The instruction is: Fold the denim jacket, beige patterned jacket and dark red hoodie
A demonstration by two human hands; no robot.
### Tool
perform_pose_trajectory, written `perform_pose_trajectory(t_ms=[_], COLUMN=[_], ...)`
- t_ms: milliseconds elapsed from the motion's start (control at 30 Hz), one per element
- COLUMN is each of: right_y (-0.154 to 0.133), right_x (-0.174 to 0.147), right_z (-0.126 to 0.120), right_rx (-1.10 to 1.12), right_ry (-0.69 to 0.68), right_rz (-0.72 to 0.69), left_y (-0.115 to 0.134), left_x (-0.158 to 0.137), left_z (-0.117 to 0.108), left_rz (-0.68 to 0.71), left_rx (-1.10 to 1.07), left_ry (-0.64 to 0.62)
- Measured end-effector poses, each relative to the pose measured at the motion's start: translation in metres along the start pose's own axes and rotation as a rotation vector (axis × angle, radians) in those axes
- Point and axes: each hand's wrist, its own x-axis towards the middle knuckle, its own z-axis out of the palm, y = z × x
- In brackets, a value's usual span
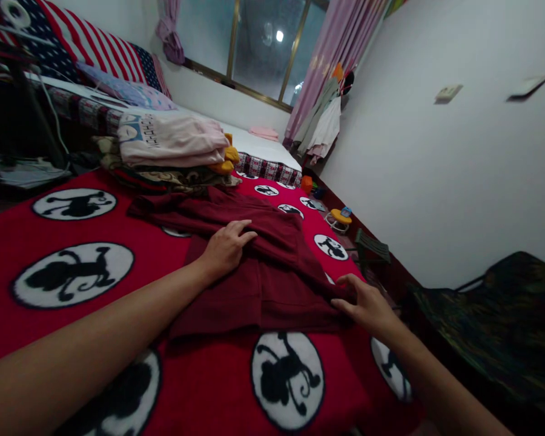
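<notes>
A maroon long-sleeved top (277,284) lies spread over the red blanket, its body toward me and some folds across its upper part. My left hand (227,249) rests on the middle of the top, fingers loosely apart and palm down, gripping nothing. At the right edge, my right hand (363,306) has thumb and fingers closed around the end of a sleeve. The other sleeve (158,207) stretches out to the left, close to the pile of clothes. Part of the cloth is hidden under my left hand and forearm.
Just beyond the top stands a stack of folded clothes (172,142), a pale pink garment uppermost. The red blanket (218,375) with monkey prints covers the bed. To the right are a yellow-topped stool (340,217), a dark green folding stool (372,245) and a camouflage-patterned chair (495,315).
</notes>
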Motion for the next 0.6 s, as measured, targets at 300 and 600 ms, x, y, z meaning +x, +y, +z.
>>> perform_pose_trajectory(t_ms=[300, 600], right_y=[-0.051, -0.118], right_x=[0.018, 0.009], right_z=[-0.008, 0.030], right_rx=[0.614, 0.597], right_ry=[0.121, -0.309], right_rz=[0.035, -0.209], left_y=[-0.021, -0.064], left_x=[0.014, 0.016], left_z=[-0.019, -0.053], left_rz=[-0.157, -0.329], left_rx=[-0.002, -0.176], left_ry=[0.032, 0.196])
